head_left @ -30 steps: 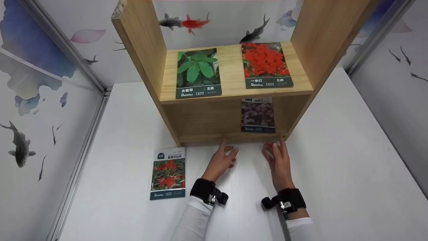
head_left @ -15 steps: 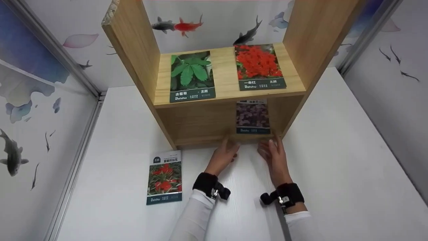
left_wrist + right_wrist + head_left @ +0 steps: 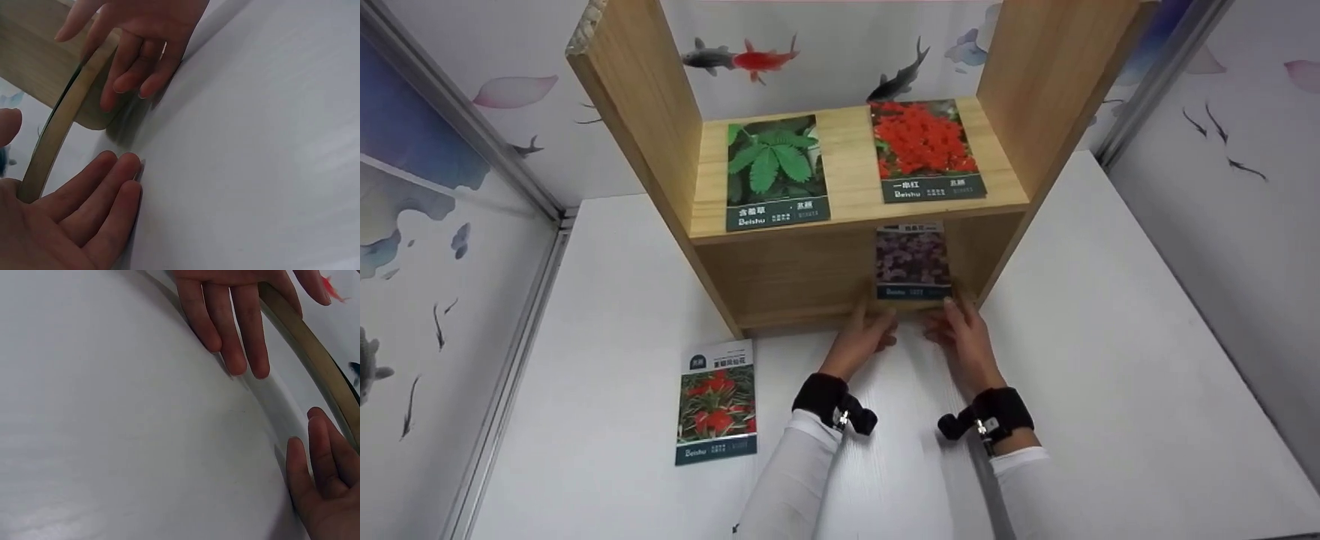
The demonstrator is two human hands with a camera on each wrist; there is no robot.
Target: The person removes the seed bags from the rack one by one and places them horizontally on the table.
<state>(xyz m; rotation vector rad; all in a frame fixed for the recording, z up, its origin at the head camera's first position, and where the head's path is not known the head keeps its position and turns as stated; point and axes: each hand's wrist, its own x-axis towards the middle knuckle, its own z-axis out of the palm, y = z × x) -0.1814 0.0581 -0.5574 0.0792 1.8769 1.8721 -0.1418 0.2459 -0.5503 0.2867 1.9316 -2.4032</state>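
A flat flower seed packet with purple blooms lies on the lower board of a wooden shelf, its far end partly under the upper board. My left hand is at its left side, index finger extended along the edge. At its right side is my right hand, thumb and index finger near the front corner. In the left wrist view the other fingers of both hands extend loosely below the board edge, close to the white tabletop. The right wrist view shows the right-hand fingers fairly straight.
On the upper board lie a green-leaf packet and a red-flower packet. Another red-flower packet rests on the white table, left of my arms. Upright side panels flank the shelf. Walls with printed fish stand around.
Both hands have moved slightly in toward the purple packet, the right hand shifting left to its corner. The head view has drifted, so the scene sits farther left.
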